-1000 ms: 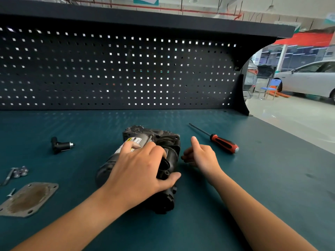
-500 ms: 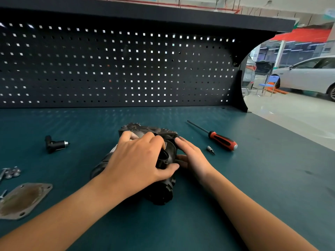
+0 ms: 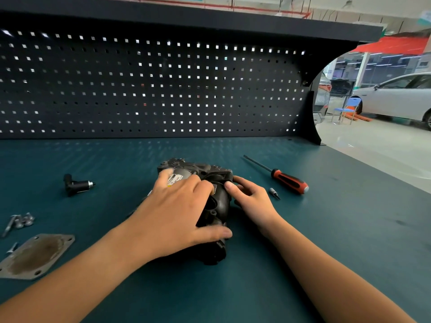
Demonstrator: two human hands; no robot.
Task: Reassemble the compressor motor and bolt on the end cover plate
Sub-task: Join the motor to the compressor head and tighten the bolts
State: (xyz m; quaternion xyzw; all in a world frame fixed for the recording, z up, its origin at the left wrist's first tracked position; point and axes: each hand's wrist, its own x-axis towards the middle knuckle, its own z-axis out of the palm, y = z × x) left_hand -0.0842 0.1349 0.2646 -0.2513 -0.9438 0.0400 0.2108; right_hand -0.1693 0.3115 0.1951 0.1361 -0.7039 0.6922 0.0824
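The black compressor motor (image 3: pixel 211 176) lies on the teal bench in the middle of the head view. My left hand (image 3: pixel 177 215) lies over its top, fingers spread across the labelled body and thumb curled round the near side. My right hand (image 3: pixel 251 199) holds the motor's right side, thumb and fingers wrapped on the dark housing. The grey end cover plate (image 3: pixel 35 255) lies flat at the near left. Several bolts (image 3: pixel 21 221) sit in a small heap just beyond the plate.
A red-and-black screwdriver (image 3: pixel 286 180) lies right of the motor, with a small driver bit (image 3: pixel 274 193) beside it. A black elbow fitting (image 3: pixel 75 184) lies at the left. A dark pegboard (image 3: pixel 151 89) closes the bench's back. The bench's right edge borders an open workshop floor.
My right hand has moved left from the bench onto the motor's right side, uncovering the small bit. My left hand has stayed on top of the motor.
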